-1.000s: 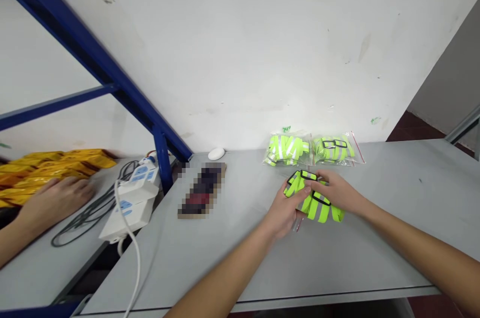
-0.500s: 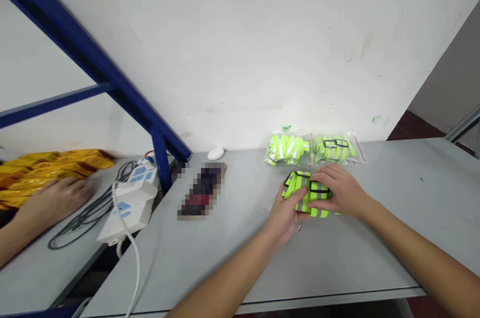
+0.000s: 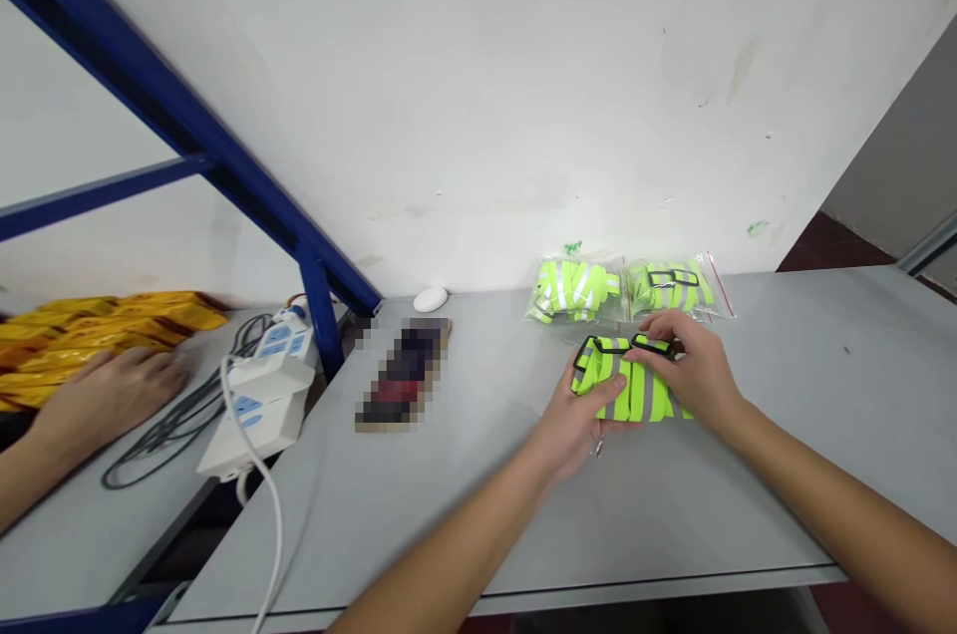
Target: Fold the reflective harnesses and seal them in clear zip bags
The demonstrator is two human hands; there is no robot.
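Note:
A folded neon-yellow reflective strap (image 3: 635,389) with grey stripes and black buckles is held between both hands over the grey table (image 3: 478,504). My left hand (image 3: 572,420) wraps round its left end, thumb on top and fingers underneath. At its right part, my right hand (image 3: 692,355) pinches the strap by a black buckle (image 3: 652,345). A small bit of clear plastic with a red mark shows below my left hand. Just behind lie two clear zip bags, the left bag (image 3: 574,290) and the right bag (image 3: 671,285), each with a similar strap inside.
A white oval object (image 3: 431,299) and a blurred-out flat item (image 3: 404,375) lie to the left. Beyond the blue frame (image 3: 318,300) are white power strips (image 3: 258,415) with cables. A co-worker's hand (image 3: 112,390) rests by yellow packets (image 3: 164,312). The wall (image 3: 478,116) closes the back.
My right hand has moved up slightly along the strap, and the buckle it pinches now sits at the strap's upper edge. The strap shows more of its striped face. My left hand keeps its grip.

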